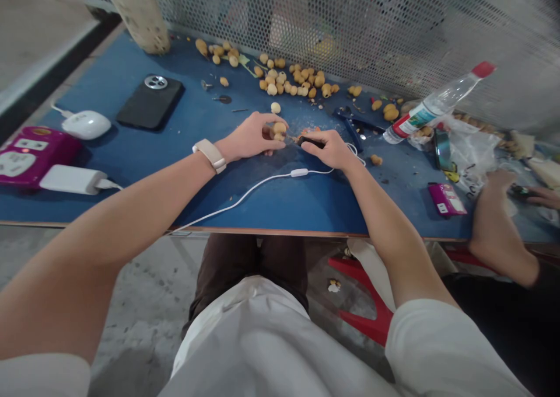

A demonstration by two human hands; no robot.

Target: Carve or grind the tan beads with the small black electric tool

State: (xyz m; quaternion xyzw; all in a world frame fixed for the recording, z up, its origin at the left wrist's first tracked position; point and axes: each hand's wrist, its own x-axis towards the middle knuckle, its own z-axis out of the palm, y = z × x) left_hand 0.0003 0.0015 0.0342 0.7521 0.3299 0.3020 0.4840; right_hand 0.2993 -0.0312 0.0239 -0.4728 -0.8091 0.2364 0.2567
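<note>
My left hand (pixel 249 137) holds a small round tan nut (pixel 279 129) between its fingertips, above the blue tabletop (pixel 271 201). Right beside it, my right hand (pixel 328 150) grips a slim black-handled tool (pixel 311 142) whose tip meets the nut. A thin white cable (pixel 245 190) runs from that hand across the table. Many more tan nuts (pixel 289 80) lie scattered in a loose group beyond my hands. A single nut (pixel 275 108) sits just past my left fingers. Pale dust and small bits are strewn near my hands.
Left of my hands are a black phone (pixel 149 101), a white device (pixel 86 124), a white charger (pixel 72 179) and a purple power strip (pixel 30 155). To the right lie blue-handled pliers (pixel 350 125) and a plastic bottle (pixel 437 106). A co-worker's arm (pixel 496 222) reaches in at far right.
</note>
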